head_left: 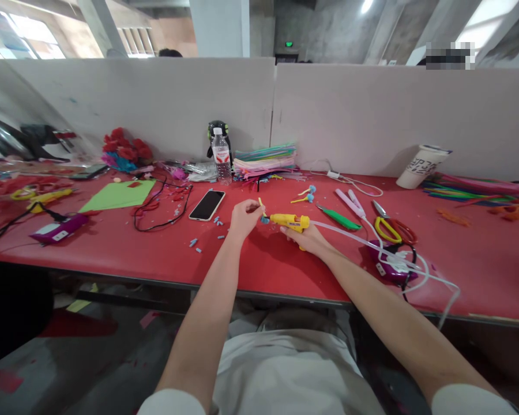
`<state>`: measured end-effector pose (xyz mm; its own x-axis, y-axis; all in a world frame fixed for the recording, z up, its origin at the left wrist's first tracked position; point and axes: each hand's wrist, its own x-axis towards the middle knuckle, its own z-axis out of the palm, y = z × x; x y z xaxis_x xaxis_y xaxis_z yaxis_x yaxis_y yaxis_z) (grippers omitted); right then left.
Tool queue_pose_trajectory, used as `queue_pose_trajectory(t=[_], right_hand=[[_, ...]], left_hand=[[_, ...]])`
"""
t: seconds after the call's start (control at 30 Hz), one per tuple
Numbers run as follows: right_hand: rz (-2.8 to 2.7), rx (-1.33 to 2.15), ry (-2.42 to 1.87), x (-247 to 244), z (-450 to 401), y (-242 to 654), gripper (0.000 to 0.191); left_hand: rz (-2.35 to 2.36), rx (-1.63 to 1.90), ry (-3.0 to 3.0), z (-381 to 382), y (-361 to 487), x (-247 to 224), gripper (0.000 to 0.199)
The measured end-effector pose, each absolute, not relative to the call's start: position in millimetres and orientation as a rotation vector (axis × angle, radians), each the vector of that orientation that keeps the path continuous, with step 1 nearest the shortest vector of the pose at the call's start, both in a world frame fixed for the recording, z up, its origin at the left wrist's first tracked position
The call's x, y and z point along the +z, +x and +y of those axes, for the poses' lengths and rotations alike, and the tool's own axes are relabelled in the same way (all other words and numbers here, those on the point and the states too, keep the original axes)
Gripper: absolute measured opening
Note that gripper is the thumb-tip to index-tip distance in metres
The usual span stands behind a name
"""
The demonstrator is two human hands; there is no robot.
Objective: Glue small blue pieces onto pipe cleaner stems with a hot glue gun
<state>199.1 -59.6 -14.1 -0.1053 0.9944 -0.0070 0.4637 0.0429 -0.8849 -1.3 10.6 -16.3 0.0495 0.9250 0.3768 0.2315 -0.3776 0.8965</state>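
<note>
My right hand [305,237] is wrapped round the handle of a yellow glue gun [290,221], whose nozzle points left. At the nozzle tip is a small blue piece [265,219] on a thin yellow stem [260,203]. My left hand [245,219] pinches that stem between its fingertips. Whether the nozzle touches the blue piece is too small to tell. Two similar blue-tipped yellow pieces [308,197] lie on the red table [259,271] beyond the glue gun. Several small blue bits [193,242] are scattered left of my left hand.
A phone [207,206] lies at left, with a bottle [222,157] behind it. Right are a green tool [338,217], a pink iron [350,202], scissors [388,228], a purple box [391,262] with cables and a tilted cup [421,167]. Pipe cleaners [266,160] lie along the partition [155,109].
</note>
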Motion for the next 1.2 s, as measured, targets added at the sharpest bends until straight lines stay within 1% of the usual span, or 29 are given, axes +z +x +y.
queue_pose_trajectory(t=[1.2], right_hand=[[-1.659, 1.000, -1.479, -7.0, -63.4, 197.5, 0.041]], left_hand=[[1.177, 1.372, 1.683, 9.9, -1.9, -15.8, 0.019]])
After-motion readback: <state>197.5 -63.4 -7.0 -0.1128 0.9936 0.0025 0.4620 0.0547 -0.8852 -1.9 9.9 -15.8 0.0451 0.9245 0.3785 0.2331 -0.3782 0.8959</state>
